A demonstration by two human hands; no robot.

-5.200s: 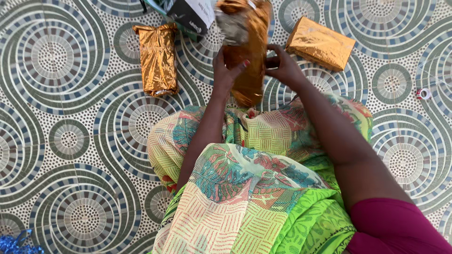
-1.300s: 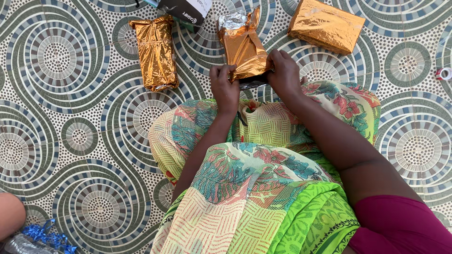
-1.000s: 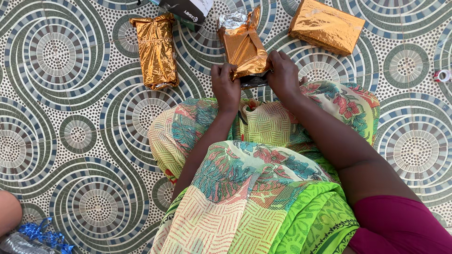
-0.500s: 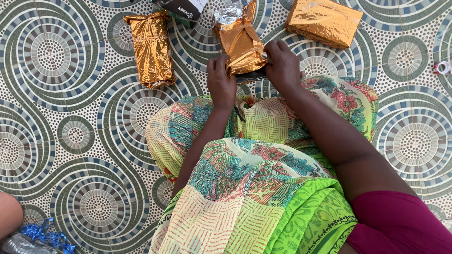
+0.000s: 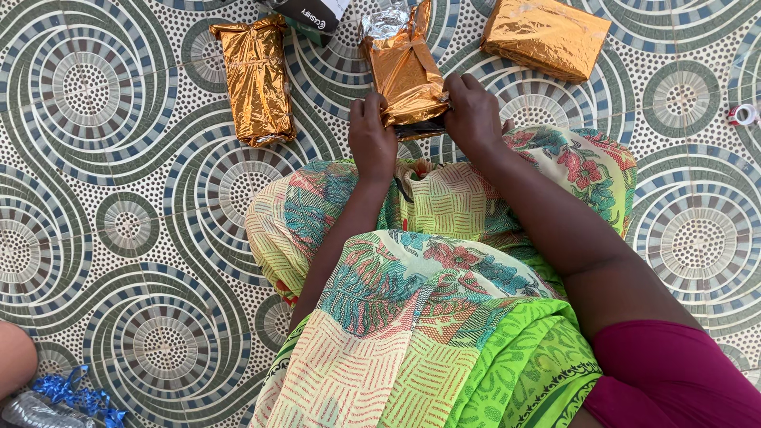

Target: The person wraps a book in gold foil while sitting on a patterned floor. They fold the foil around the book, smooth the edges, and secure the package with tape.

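Upper centre of frame: left hand (image 5: 372,136) and right hand (image 5: 473,115) are both gripping the near end of a half-wrapped gold-foil parcel (image 5: 404,73) lying on the patterned floor (image 5: 119,230). Two wrapped gold parcels are lying nearby: one at upper left (image 5: 257,79), one at upper right (image 5: 545,36).

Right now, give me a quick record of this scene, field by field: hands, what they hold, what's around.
left hand: grips the near left corner of the gold foil parcel
right hand: pinches the parcel's near right edge
parcel state: far end open, silver lining showing
left of it: second gold parcel
upper right: flat gold parcel
top edge: dark box
far right: tape roll
surface: patterned tile floor
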